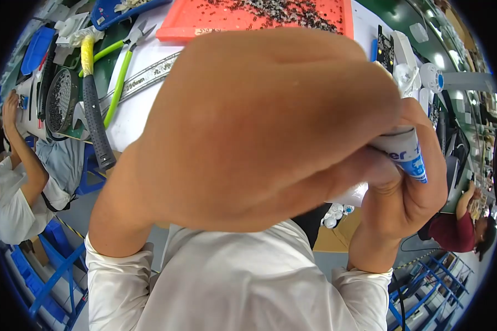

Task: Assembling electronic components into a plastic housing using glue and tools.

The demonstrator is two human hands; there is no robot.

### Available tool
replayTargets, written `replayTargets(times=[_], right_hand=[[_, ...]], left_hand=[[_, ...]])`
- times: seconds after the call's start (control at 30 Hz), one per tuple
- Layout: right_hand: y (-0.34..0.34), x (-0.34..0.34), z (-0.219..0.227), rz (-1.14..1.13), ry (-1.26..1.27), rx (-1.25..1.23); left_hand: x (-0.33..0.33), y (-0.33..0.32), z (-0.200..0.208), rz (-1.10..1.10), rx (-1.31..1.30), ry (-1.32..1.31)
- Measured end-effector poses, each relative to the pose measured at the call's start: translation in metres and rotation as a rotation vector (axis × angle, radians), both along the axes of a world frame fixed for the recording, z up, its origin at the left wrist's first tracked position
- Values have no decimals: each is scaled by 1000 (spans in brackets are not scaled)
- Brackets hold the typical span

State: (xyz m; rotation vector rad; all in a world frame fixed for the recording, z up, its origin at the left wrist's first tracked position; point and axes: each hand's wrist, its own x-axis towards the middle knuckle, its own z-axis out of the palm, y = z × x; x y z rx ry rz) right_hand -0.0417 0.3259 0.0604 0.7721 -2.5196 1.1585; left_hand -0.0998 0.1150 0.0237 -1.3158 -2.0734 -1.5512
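Note:
Very close to the camera, my left hand (259, 132) fills the middle of the view, its back toward me and its fingers bent closed. Between its forefinger and thumb, at the right, a white cylinder with blue print (406, 151) sticks out. Behind it my right hand (428, 165) curls around the same cylinder, so both hands meet on it. The cylinder's other end is hidden inside the fingers, and its exact kind cannot be made out.
Beyond my hands, a coral-red tray (174, 25) holds many small screws. Left on the bench lie green-handled cutters (119, 83), a steel ruler (143, 80) and a black-gripped tool (96, 121). A circuit board (385, 49) stands at the right. Other people (16, 198) work on both sides.

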Motion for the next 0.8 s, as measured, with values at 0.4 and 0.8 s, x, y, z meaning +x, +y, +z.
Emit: replayTargets(times=[0.4, 0.8], right_hand=[[9, 0, -10, -35, 53, -9], [11, 1, -27, -90, 93, -193]], left_hand=[[-3, 11, -9, -23, -29, -256], [-11, 7, -10, -24, -53, -493]])
